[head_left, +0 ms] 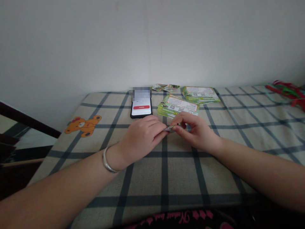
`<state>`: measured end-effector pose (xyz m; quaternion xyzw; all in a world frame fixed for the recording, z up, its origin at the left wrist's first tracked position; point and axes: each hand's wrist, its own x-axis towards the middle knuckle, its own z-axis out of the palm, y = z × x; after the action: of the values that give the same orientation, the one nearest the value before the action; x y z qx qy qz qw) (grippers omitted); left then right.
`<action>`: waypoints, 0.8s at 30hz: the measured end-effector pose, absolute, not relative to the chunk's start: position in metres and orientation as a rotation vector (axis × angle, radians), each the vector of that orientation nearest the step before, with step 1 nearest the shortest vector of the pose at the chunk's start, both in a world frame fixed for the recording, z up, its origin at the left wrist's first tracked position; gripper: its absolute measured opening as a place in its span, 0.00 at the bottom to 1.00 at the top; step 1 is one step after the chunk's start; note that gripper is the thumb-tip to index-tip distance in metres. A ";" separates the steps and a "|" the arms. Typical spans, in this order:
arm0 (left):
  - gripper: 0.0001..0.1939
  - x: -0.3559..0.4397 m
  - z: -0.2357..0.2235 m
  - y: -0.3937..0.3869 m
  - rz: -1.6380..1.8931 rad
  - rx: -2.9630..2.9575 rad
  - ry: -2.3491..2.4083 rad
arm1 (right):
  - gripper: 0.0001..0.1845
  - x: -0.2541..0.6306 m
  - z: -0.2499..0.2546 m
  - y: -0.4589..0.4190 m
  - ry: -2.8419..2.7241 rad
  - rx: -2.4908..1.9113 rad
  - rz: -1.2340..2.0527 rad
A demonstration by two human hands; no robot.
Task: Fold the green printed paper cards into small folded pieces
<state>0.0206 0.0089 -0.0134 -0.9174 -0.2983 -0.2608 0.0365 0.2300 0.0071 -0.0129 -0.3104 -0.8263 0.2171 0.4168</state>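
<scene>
Between my two hands is a small folded piece of printed paper (169, 128), mostly covered by the fingers. My left hand (144, 135), with a silver bangle at the wrist, pinches its left end. The thumb and index finger of my right hand (194, 128) pinch the other end. Just beyond the hands lies a stack of green and white printed leaflets (178, 105). A second leaflet stack (201, 93) sits behind it to the right. Two folded paper pieces (165, 87) rest by the wall.
A phone (142, 109) with a lit screen lies left of the leaflets. An orange bear cutout (83, 126) is on the checked tablecloth (147, 181) at the left. Red and green items (288, 92) are heaped at the far right. A wall (143, 41) closes off the back.
</scene>
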 end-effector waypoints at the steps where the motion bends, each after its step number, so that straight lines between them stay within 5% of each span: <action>1: 0.09 0.021 -0.014 0.010 -0.804 -2.849 -0.959 | 0.04 0.230 -0.014 0.008 -2.057 -0.788 0.539; 24: 0.10 0.019 -0.012 0.014 -0.729 -2.933 -1.055 | 0.03 0.231 -0.010 0.006 -2.175 -0.867 0.269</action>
<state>0.0192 0.0143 -0.0117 -0.9158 -0.3295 -0.2276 -0.0298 0.2312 0.0059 -0.0104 -0.3398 -0.8527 0.1056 0.3825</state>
